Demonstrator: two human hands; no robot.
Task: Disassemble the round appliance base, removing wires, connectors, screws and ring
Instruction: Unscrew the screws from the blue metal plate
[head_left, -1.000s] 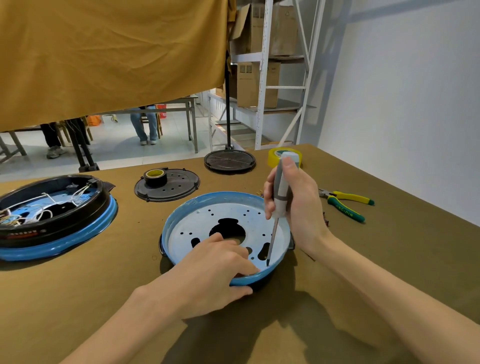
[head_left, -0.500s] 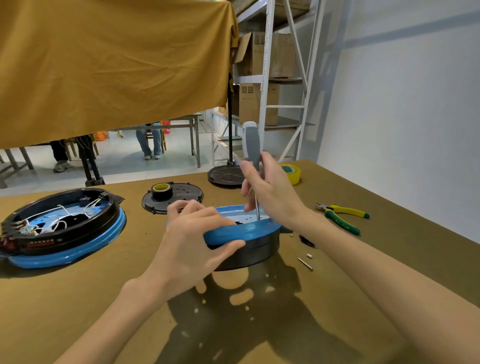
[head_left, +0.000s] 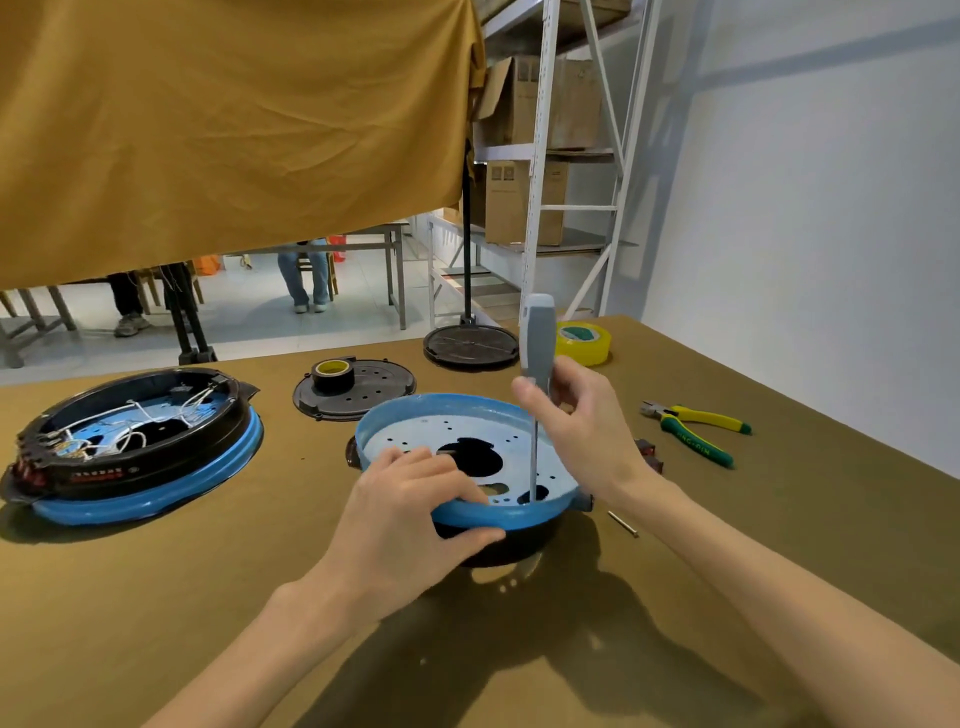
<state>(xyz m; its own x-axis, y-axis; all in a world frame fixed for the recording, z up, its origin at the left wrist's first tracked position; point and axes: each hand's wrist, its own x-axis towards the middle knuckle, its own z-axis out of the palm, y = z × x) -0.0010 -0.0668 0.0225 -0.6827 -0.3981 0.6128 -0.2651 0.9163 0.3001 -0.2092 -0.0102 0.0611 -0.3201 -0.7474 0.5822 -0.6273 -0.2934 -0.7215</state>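
Note:
The round appliance base (head_left: 467, 415), a blue-rimmed pale plate with holes over a black body, is tilted up off the table in front of me. My left hand (head_left: 410, 519) grips its near rim, thumb under the blue edge and fingers on the plate. My right hand (head_left: 582, 431) holds a grey-handled screwdriver (head_left: 537, 353) upright, its shaft passing down into a hole near the plate's front right. A loose screw (head_left: 622, 524) lies on the table to the right of the base.
A second base (head_left: 130, 441) with white wires stands at the left. Behind are a black perforated disc (head_left: 374, 400) carrying a tape roll (head_left: 332, 375), a stand foot (head_left: 470, 345) and yellow tape (head_left: 583, 342). Yellow-green pliers (head_left: 696, 431) lie at the right.
The base came up off the table and was tilted steeply, and has now rocked back so its top plate faces me again. The screwdriver moved from slanted to upright in the hole.

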